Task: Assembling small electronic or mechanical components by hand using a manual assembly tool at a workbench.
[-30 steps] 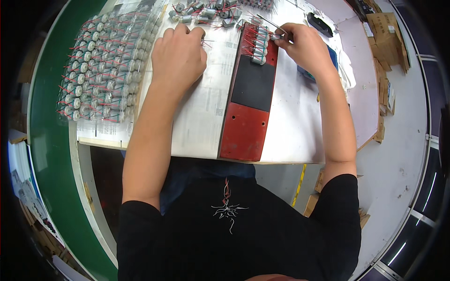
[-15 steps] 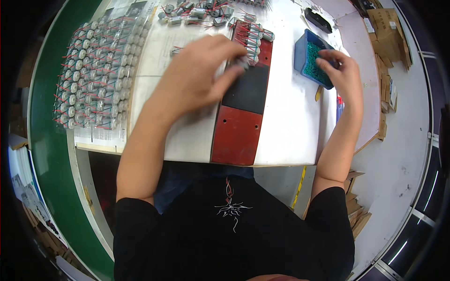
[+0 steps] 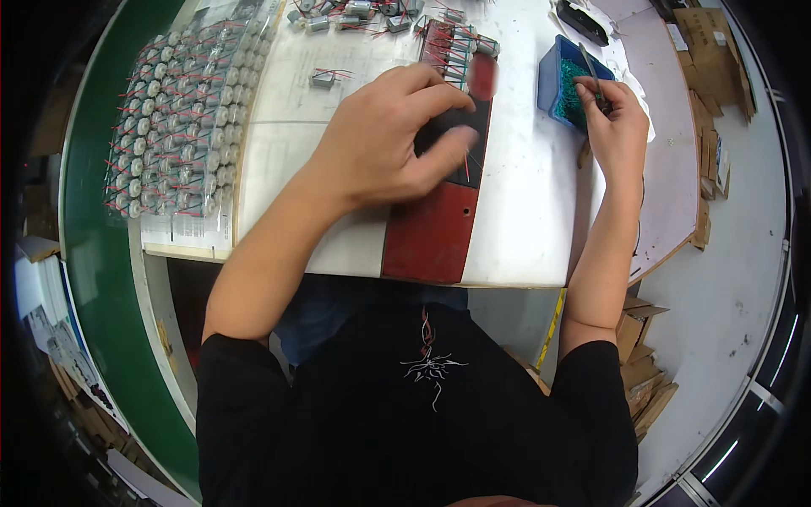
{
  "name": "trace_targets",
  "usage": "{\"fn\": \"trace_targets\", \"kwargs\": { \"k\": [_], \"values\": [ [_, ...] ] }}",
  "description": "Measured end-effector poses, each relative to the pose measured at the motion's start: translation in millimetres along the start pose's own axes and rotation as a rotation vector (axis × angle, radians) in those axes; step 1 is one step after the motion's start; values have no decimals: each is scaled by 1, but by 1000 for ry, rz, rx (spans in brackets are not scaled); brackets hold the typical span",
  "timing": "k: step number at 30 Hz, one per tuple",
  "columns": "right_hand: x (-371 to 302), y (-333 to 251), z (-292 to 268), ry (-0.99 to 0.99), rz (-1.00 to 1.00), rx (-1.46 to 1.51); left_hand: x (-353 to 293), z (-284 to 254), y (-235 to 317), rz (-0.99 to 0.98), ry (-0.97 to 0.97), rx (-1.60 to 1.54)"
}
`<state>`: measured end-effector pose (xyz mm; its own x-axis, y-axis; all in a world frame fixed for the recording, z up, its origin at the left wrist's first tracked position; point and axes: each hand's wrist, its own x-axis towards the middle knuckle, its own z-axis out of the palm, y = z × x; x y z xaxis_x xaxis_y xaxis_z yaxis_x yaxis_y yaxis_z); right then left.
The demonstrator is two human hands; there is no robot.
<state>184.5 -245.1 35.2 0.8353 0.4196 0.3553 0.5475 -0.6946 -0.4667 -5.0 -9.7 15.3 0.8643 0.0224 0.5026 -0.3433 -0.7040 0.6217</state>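
Observation:
My left hand (image 3: 393, 139) is over the black middle part of a long red-and-black board (image 3: 427, 237). Its thumb and index finger are apart and slightly blurred. Thin red wire ends (image 3: 468, 166) show on the board beside the thumb; what they belong to is hidden under the hand. Small motors (image 3: 456, 55) with red and teal wires sit in a row at the board's far end. My right hand (image 3: 615, 118) pinches a slim dark tool (image 3: 589, 68), tweezer-like, at a blue bin (image 3: 549, 80) of small teal pieces (image 3: 572, 89).
On the left, a clear plastic tray (image 3: 177, 127) holds rows of wired motors. One loose motor (image 3: 323, 79) lies left of the board, and several more motors (image 3: 359, 10) are heaped at the back. A black case (image 3: 583, 23) stands behind the bin. Cardboard boxes (image 3: 710, 51) are at the right.
My left hand has moved right across the board, and its thumb and index finger are farther apart. My right hand has risen slightly, and the dark tool now shows pointing up. The view has shifted a little.

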Motion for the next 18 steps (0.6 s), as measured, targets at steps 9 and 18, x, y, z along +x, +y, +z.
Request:
{"fn": "trace_targets", "kwargs": {
  "k": [9, 18],
  "values": [
    [-1, 2, 1, -35, 156, 135, -5, 12, -2, -48, -38, -10],
    [-1, -14, -5, 2, 173, 216, -4, 12, -6, -44, -97, -63]
  ]
}}
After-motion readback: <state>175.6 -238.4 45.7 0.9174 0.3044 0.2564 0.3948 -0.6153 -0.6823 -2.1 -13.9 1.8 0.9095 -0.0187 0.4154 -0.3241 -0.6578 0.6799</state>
